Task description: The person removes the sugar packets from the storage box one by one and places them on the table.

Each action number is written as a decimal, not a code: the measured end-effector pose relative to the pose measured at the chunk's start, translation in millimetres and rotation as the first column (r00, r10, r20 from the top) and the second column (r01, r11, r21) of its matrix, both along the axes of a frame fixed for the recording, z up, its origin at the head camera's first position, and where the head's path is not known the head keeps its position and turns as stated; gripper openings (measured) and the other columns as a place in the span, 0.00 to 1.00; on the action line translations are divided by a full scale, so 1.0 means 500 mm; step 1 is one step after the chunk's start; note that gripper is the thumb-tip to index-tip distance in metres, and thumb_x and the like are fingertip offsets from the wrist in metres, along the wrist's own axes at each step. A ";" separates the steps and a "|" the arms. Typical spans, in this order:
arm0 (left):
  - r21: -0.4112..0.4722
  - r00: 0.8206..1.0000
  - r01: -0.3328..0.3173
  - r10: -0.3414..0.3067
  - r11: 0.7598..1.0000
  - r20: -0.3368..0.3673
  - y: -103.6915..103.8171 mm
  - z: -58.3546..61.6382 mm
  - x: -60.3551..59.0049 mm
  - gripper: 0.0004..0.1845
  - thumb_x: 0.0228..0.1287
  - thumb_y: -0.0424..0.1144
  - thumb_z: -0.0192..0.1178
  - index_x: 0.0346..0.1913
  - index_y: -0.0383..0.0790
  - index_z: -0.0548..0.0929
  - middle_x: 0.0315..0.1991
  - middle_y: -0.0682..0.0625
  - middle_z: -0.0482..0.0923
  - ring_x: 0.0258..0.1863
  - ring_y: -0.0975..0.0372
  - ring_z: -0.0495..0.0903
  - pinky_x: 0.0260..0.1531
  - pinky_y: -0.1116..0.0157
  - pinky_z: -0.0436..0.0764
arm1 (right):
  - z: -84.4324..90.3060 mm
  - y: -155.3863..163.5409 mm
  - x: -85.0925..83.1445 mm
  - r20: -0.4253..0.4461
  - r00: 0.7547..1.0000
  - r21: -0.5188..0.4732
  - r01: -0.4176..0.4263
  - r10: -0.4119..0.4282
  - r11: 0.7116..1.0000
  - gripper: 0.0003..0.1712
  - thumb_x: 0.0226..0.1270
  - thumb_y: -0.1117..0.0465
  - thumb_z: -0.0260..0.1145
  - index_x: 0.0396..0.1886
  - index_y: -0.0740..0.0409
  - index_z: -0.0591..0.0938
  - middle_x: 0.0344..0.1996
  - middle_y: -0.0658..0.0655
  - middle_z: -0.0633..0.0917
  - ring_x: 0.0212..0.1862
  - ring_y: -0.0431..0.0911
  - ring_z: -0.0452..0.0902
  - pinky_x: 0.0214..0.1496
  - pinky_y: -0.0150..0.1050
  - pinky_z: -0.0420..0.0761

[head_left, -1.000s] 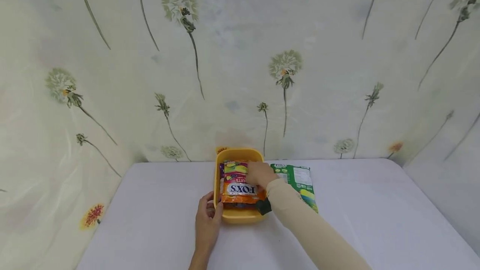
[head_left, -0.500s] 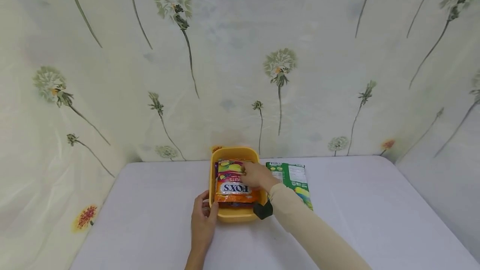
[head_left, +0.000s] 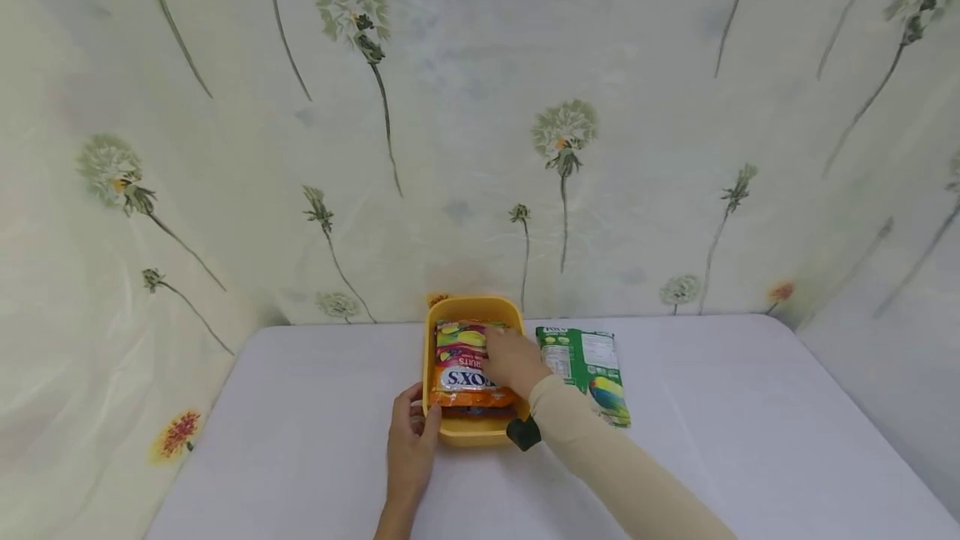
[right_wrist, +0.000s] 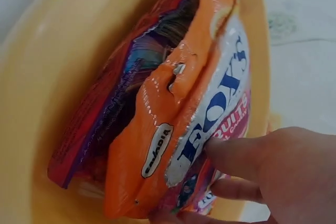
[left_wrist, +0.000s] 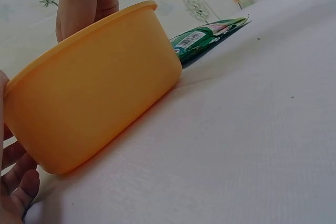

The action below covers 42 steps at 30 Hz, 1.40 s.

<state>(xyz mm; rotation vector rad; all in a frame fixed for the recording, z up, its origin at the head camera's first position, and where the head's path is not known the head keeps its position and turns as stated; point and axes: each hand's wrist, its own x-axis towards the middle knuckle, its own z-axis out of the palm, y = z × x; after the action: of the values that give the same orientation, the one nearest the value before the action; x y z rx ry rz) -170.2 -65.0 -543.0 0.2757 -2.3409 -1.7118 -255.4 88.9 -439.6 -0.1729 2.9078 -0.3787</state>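
Observation:
A yellow plastic tub [head_left: 476, 440] stands near the back of the white table. My left hand [head_left: 411, 444] grips its near left corner, thumb at the rim and fingers along the outer wall. Inside lies an orange and pink FOX'S candy bag [head_left: 459, 378], lettering upside down in the head view. Reaching in from the right, my right hand [head_left: 516, 359] holds this bag by its side; in the right wrist view the thumb [right_wrist: 236, 153] lies over the printed front, fingers at the edge. Beneath it shows a red and purple packet [right_wrist: 100, 119], partly covered.
A green FOX'S candy bag [head_left: 600, 373] lies flat on the table, right of the tub. Behind stands a backdrop of cloth [head_left: 465, 107] printed with dandelions. A dark block [head_left: 523, 433] sits at my right wrist, over the tub's near right corner.
My right hand shifts slightly on the orange candy bag inside the tub, and the bag moves a little left. My left hand keeps its hold on the corner. The head view sways slightly.

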 end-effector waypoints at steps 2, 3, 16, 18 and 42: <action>0.008 1.000 0.003 -0.003 1.000 0.001 0.000 -0.001 0.003 0.22 0.65 0.44 0.58 0.61 0.52 0.70 0.46 0.53 0.74 0.38 0.64 0.72 0.35 0.73 0.74 | -0.003 -0.004 0.003 -0.006 1.000 0.019 0.013 -0.013 1.000 0.32 0.62 0.50 0.65 0.64 0.55 0.69 0.53 0.61 0.80 0.48 0.54 0.75 0.57 0.54 0.74; 0.010 1.000 0.005 -0.005 1.000 0.002 0.001 -0.002 0.004 0.22 0.65 0.44 0.58 0.61 0.52 0.69 0.46 0.53 0.74 0.39 0.64 0.72 0.35 0.73 0.74 | -0.005 -0.005 0.004 -0.009 1.000 0.038 0.016 -0.016 0.999 0.32 0.63 0.49 0.64 0.64 0.54 0.69 0.52 0.61 0.80 0.48 0.54 0.75 0.57 0.54 0.74; 0.020 1.000 0.010 -0.010 1.000 -0.012 0.000 -0.003 0.001 0.21 0.65 0.44 0.58 0.60 0.52 0.70 0.46 0.53 0.74 0.38 0.64 0.72 0.34 0.73 0.75 | -0.001 -0.005 -0.007 0.094 0.995 -0.006 0.016 -0.015 1.000 0.41 0.62 0.43 0.62 0.70 0.55 0.62 0.57 0.61 0.78 0.48 0.54 0.76 0.59 0.52 0.73; 0.016 1.000 0.011 -0.011 1.000 -0.010 0.002 -0.003 0.000 0.22 0.65 0.45 0.58 0.60 0.52 0.70 0.46 0.53 0.74 0.38 0.64 0.72 0.34 0.73 0.75 | 0.003 0.004 -0.011 0.145 0.989 -0.070 0.040 -0.030 0.997 0.43 0.61 0.44 0.64 0.71 0.55 0.61 0.58 0.61 0.77 0.48 0.54 0.75 0.59 0.52 0.74; -0.008 1.000 -0.006 0.006 1.000 -0.020 0.001 -0.002 -0.002 0.22 0.64 0.42 0.58 0.60 0.52 0.70 0.46 0.53 0.74 0.38 0.65 0.71 0.35 0.73 0.75 | -0.029 0.077 -0.017 0.142 0.989 -0.634 0.125 -0.044 0.763 0.25 0.64 0.55 0.64 0.62 0.49 0.74 0.55 0.60 0.76 0.47 0.52 0.76 0.46 0.46 0.82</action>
<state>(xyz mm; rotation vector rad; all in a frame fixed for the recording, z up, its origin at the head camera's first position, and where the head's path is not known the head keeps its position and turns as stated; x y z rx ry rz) -171.0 -64.5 -544.0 0.2621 -2.3300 -1.6937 -264.1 127.2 -454.0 -0.1090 2.5468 -1.3494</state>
